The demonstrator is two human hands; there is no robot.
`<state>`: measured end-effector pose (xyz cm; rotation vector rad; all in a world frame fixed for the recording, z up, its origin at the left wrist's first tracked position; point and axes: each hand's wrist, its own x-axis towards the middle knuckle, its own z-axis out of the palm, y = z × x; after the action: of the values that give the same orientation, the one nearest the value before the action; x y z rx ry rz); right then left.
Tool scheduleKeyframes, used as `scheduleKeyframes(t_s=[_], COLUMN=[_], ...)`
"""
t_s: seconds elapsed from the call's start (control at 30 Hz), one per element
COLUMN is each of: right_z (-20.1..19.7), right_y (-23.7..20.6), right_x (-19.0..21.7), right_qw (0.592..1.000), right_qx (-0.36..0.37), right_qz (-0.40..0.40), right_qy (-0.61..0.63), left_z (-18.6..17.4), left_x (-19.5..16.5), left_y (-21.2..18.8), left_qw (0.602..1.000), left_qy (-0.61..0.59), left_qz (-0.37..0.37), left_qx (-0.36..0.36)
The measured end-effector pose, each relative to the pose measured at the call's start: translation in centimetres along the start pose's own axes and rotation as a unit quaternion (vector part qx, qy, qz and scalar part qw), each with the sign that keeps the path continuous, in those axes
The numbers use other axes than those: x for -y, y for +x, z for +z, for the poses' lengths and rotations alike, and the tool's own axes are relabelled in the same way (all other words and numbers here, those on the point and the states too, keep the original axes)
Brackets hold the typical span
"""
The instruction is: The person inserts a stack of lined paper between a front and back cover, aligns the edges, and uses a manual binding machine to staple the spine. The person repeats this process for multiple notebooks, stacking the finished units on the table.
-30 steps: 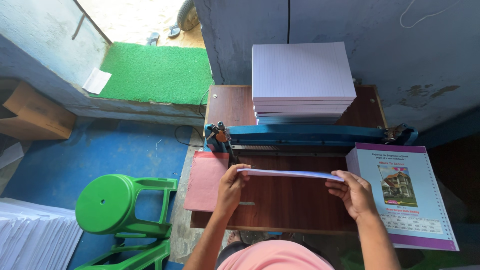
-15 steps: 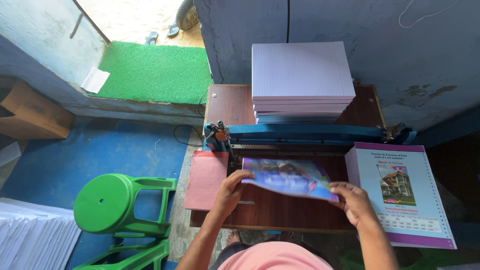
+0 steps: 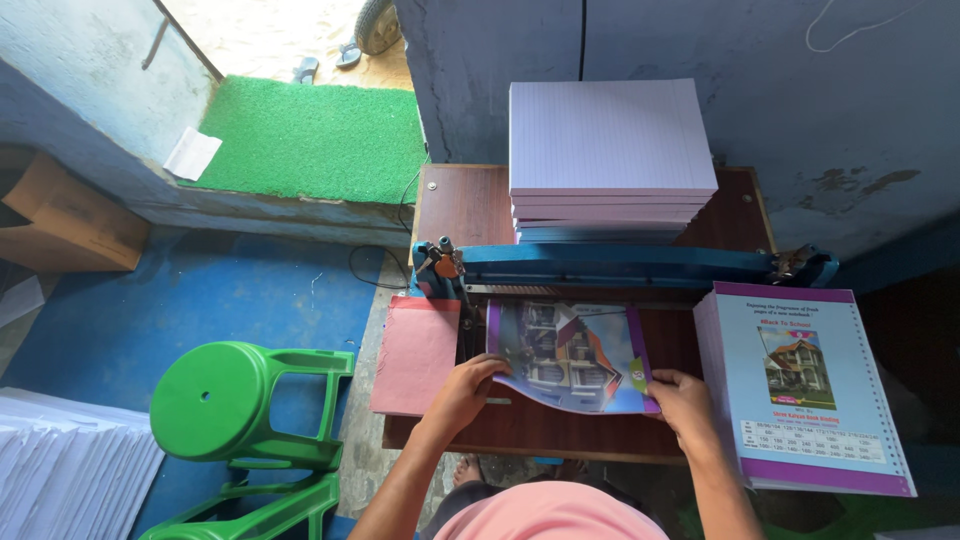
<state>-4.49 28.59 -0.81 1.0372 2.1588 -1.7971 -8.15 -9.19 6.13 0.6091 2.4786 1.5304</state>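
Small workshop corner, blue floor, brown wooden table at frame centre against a grey wall. Left hand pinches the lower-left edge of a printed notebook cover, right hand grips its lower-right corner; both grasp the cover, so it stays flat and square. Cover lies centre frame on the table, its top edge butted against the blue long-arm stapler, apparently lined up under the bar. Pink card sheet sits just left of the cover. Stack of finished notebooks lower right, within easy reach. Ruled paper stack behind the bar, top centre. Green plastic stool lower left; green mat upper left.
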Motion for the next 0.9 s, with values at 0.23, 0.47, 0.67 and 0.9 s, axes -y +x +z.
scheduleKeyframes(t_s=[0.23, 0.47, 0.67, 0.9], right_z=[1.1, 2.0, 2.1, 2.9], right_y=[1.2, 2.4, 2.3, 2.4], right_x=[0.0, 0.7, 0.8, 0.7], right_qw=[0.999, 0.999, 0.998, 0.995], right_qx=[0.010, 0.020, 0.030, 0.053], right_qz=[-0.022, -0.021, -0.016, 0.006], right_qy=[0.031, 0.033, 0.044, 0.086], left_z=[1.4, 2.1, 1.9, 7.5], left_x=[2.6, 1.6, -1.9, 0.1], left_y=[1.4, 1.9, 0.2, -1.5], left_qw=[0.997, 0.969, 0.957, 0.847], left_qy=[0.079, 0.249, 0.283, -0.337], left_qz=[0.007, -0.006, -0.059, -0.410], left_qx=[-0.011, -0.002, -0.023, 0.015])
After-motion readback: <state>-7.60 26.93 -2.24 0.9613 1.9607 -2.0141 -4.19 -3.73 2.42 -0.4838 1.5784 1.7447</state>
